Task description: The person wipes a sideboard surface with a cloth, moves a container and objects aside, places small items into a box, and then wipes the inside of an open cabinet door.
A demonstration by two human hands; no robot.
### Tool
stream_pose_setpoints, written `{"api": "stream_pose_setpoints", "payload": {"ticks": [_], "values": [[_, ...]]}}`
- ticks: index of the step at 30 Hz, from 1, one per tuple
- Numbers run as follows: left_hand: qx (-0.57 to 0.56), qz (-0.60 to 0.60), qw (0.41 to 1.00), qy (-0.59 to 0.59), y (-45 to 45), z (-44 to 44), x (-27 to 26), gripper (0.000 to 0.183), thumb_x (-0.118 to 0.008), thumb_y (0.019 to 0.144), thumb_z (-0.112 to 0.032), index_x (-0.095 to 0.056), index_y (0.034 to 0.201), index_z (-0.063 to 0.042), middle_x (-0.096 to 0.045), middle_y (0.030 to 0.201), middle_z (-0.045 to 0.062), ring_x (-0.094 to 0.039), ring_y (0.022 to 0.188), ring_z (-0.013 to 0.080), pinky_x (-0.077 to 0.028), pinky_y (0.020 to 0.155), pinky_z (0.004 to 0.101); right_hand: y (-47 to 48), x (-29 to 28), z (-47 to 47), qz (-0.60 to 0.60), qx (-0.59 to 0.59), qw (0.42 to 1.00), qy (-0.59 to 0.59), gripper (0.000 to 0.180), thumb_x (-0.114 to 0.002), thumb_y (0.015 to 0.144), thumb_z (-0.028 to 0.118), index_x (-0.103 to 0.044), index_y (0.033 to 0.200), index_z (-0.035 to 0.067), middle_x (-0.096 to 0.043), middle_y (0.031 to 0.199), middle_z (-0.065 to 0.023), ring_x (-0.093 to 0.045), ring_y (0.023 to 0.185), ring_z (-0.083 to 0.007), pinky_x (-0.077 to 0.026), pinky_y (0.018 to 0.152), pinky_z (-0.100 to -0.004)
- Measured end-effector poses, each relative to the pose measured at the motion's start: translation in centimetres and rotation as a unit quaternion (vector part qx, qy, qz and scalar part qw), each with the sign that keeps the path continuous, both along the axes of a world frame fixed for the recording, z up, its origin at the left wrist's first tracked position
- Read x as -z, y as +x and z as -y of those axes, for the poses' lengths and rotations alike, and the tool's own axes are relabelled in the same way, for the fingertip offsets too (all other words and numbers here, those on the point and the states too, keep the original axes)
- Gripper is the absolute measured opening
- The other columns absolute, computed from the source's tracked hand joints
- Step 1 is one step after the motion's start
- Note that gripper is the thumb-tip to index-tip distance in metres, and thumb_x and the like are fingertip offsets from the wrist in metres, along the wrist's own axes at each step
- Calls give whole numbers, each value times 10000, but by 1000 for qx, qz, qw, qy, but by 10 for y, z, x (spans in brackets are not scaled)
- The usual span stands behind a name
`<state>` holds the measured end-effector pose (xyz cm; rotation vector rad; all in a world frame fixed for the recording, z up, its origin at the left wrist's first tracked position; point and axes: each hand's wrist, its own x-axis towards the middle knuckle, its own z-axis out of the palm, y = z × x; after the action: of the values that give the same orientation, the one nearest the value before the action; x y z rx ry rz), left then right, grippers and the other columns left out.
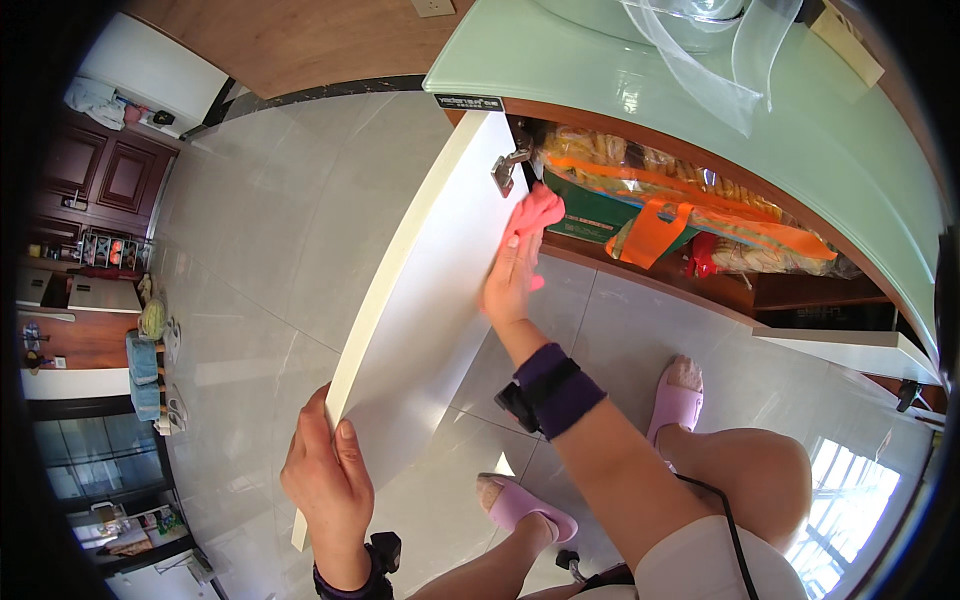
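Note:
My left hand [328, 465] grips the free edge of an open white cabinet door [435, 292], thumb on the inner face and fingers round the outside. With my right hand [514, 277] I hold a pink cloth [534, 214] against the door's inner face, just below the metal hinge [508, 171]. Part of the cloth hangs below my fingers. Beside it, the open cabinet holds clear-wrapped food packages [660, 172], a green box [585, 210], a bag with an orange handle [652, 232] and a red-tied bag [705, 253].
A pale green glass top [570, 60] covers the cabinet, with a sheer white ribbon [675, 52] on it. Another white door [847, 352] stands open at right. My feet in pink slippers [525, 511] rest on grey floor tiles [300, 225]. Blue stools [142, 360] stand far left.

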<state>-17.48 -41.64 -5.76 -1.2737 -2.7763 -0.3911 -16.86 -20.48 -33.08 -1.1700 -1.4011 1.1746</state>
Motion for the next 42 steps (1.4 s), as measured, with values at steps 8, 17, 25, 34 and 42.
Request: {"api": "stream_pose_setpoints", "payload": {"ticks": [8,17,25,34,42], "values": [[-9,-1,1000,-13,4,-4,0,288,-478,996,-194,-553,1235,-51,-641,878,141,-611,681,334,-466,579,393,10,41,30,-88,-29,986,-140,593,-301,1053,324,-195,1512,-36,-135,1609,-201,-135,1483,-367,-157,1189,-391],[-21,0,1000,-7,5,2,-3,280,-477,992,-181,-555,1228,-50,-636,845,144,-603,677,337,-460,580,390,4,44,-16,-39,-7,945,-324,672,-314,1038,426,-171,1529,-9,-180,1592,-228,-169,1476,-370,-187,1182,-378],[-19,-14,1000,-18,5,1,-1,273,-480,989,-171,-556,1221,-51,-637,848,148,-615,692,337,-474,594,387,6,77,50,-52,-52,956,-283,690,-304,1026,462,-168,1537,19,-139,1609,-200,-145,1487,-346,-170,1189,-371],[-23,-12,999,-21,4,4,-4,269,-491,997,-197,-565,1211,-50,-647,866,143,-626,708,335,-481,599,389,6,14,52,-104,-45,973,-202,714,-314,1029,469,-93,1552,36,-22,1622,-209,-56,1497,-371,-92,1206,-407],[-20,-32,999,-16,9,1,0,292,-459,1016,-243,-567,1208,-51,-651,910,136,-634,738,343,-493,617,397,4,20,79,-19,-47,985,-166,730,-335,1032,450,-95,1531,-25,-44,1598,-269,-110,1471,-420,-147,1185,-439]]}}
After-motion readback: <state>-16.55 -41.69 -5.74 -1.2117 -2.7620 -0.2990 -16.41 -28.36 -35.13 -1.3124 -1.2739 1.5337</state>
